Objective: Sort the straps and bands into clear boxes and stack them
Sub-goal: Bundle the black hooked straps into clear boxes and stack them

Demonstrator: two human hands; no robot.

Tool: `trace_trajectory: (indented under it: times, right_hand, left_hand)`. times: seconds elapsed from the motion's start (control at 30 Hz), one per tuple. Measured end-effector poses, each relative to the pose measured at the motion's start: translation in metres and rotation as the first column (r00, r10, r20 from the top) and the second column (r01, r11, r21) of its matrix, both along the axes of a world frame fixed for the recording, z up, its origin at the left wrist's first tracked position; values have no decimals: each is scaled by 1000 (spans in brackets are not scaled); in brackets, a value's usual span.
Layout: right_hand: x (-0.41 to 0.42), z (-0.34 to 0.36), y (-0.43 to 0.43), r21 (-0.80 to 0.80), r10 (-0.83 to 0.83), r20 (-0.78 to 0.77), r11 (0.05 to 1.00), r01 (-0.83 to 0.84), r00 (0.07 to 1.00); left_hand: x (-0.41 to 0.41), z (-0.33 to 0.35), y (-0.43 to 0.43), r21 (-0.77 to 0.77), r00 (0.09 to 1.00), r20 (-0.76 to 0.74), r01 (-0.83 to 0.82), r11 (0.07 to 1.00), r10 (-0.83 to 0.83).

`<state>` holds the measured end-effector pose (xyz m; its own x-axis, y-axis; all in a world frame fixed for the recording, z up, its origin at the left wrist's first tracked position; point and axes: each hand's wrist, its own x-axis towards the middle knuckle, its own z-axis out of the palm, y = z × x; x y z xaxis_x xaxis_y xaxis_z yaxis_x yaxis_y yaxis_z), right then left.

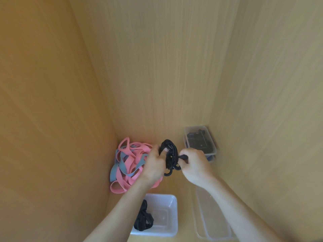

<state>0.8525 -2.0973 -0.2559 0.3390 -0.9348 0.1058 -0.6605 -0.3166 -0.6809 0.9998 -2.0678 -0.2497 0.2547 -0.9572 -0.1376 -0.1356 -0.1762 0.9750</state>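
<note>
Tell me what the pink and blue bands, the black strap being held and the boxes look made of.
Pink and blue bands: likely rubber or latex, matte; flat loops flop and curl. Black strap bundle: probably woven fabric or elastic cord, dull; curved ends may be plastic hooks. Open box and lidded box: clear plastic, slightly glossy; contents show through.

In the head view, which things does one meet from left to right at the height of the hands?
Pile of pink and blue bands → left hand → black strap → right hand.
</note>
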Motion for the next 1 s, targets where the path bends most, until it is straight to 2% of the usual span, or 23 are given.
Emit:
trace_trajectory:
  times: [0.07, 0.13, 0.23, 0.33, 0.5, 0.6, 0.77, 1.0]
  right_hand:
    - [10, -8, 10, -118, -93, 27, 988, 96, 995]
    - [18, -15, 18, -188, -117, 77, 974, 130, 990]
    - [26, -24, 36, -234, -96, 92, 965, 115, 991]
    - [34, -34, 52, -263, -52, 47, 963, 63, 998]
    - [34, -55, 54, -279, 19, -55, 960, -33, 998]
    - [21, -62, 45, -263, 85, -60, 960, -98, 995]
    - [9, -71, 41, -325, 75, -52, 941, -88, 996]
    - [15, -83, 53, -428, 67, -95, 898, -101, 993]
  left_hand:
    - [-5, -6, -1, -8, 994, -52, -99, 995, 98]
    - [-8, -10, -3, 8, 978, -90, -190, 982, 189]
    - [-9, -15, -9, 59, 937, -157, -306, 950, 312]
    - [-8, -16, -13, 169, 837, -340, -394, 903, 429]
    - [-3, -14, -11, 284, 673, -596, -334, 899, 438]
    - [1, -13, -4, 340, 608, -669, -261, 904, 427]
    - [3, -19, 10, 404, 652, -651, -136, 905, 388]
    - [19, -40, 27, 443, 713, -605, -70, 894, 355]
